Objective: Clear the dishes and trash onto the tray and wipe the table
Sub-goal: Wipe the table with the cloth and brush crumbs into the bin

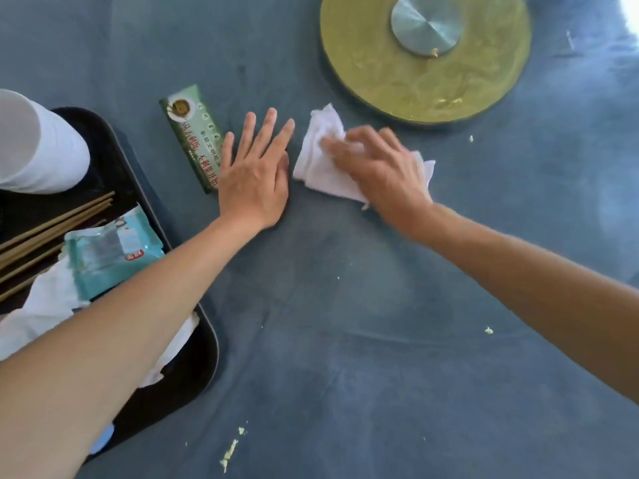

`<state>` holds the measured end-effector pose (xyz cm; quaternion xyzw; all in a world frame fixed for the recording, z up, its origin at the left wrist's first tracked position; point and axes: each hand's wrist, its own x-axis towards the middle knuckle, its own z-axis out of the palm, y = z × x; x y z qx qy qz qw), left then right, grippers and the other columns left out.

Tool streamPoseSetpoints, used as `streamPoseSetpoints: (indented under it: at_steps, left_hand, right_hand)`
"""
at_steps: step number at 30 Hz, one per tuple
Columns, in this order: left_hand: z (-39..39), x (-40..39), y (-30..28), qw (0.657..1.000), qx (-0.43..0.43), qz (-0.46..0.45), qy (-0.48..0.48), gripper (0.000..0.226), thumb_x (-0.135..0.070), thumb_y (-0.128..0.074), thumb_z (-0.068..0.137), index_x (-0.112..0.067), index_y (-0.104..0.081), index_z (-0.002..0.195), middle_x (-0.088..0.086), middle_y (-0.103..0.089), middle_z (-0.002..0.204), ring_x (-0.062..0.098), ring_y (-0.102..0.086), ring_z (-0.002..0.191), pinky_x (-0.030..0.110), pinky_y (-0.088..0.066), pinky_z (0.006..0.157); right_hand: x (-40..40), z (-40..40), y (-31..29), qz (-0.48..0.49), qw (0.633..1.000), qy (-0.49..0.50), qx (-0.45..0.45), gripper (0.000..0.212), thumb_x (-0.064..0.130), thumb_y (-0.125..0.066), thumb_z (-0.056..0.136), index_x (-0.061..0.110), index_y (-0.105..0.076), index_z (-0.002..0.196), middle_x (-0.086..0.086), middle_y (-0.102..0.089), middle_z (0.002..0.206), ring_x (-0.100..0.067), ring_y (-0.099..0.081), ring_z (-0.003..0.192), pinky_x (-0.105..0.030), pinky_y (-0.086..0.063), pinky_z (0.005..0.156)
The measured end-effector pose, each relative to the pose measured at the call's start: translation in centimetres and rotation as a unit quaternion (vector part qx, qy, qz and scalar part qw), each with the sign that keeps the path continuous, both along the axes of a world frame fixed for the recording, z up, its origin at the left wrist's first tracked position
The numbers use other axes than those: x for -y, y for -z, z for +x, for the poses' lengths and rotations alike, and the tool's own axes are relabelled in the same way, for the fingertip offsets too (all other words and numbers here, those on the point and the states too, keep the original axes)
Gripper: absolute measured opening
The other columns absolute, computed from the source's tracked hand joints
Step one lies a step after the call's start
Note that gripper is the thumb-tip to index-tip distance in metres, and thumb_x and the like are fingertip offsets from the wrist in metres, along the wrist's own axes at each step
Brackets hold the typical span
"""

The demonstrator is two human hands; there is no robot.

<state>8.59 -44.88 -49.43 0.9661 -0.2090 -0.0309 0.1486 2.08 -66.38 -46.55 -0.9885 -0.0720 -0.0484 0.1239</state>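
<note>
Pressing a white cloth (321,167) under the right hand (383,171).

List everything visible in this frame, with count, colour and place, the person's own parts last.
table: one, blue-grey, fills the view.
tray: one, black, left edge.
cups: a white stack, back of tray; count unclear.
chopsticks: several, brown, on tray.
wrapper: one, teal, on tray.
napkins: crumpled, white, on tray.
packet: one, green, on table beside tray.
turntable: one, gold with silver hub, top.
crumbs: scattered, pale, on table.
cloth: one, white, centre.
left hand: flat on table.
right hand: pressing cloth.
</note>
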Motion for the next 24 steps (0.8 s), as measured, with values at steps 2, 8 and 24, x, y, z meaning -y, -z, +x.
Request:
streamPoseSetpoints:
  at_steps: [2,8,24]
  left_hand:
    - [0.8,-0.6,0.0,1.0,-0.004,-0.003,0.005,0.051,-0.028,-0.024,0.107,-0.032,-0.029,0.158,-0.004,-0.02,0.169,0.023,-0.01,0.157,0.049,-0.006,0.126]
    - [3.0,-1.6,-0.8,0.999,-0.018,-0.003,0.028,0.051,-0.027,-0.023,0.108,-0.031,-0.031,0.158,-0.001,-0.021,0.169,0.025,-0.01,0.157,0.051,-0.004,0.126]
    - [-2.7,2.9,-0.1,0.999,0.025,-0.033,0.012,0.05,-0.019,-0.026,0.107,-0.017,-0.036,0.156,-0.004,-0.031,0.165,0.022,-0.02,0.155,0.044,-0.015,0.126]
  right_hand:
    - [-3.8,-8.1,1.1,0.038,0.996,-0.084,-0.004,0.056,0.006,-0.06,0.095,0.033,-0.06,0.144,0.003,-0.058,0.126,-0.028,-0.049,0.083,-0.034,-0.026,0.057]
    - [-7.3,-18.5,-1.0,0.111,0.97,-0.218,-0.008,0.051,0.004,-0.034,0.107,0.028,-0.056,0.145,0.004,-0.059,0.129,-0.025,-0.047,0.076,-0.035,-0.038,0.059]
    - [9.8,6.3,-1.3,0.004,0.977,0.21,-0.021,0.048,0.026,-0.04,0.107,0.044,-0.039,0.151,-0.001,-0.047,0.146,-0.033,-0.046,0.128,-0.047,-0.045,0.09]
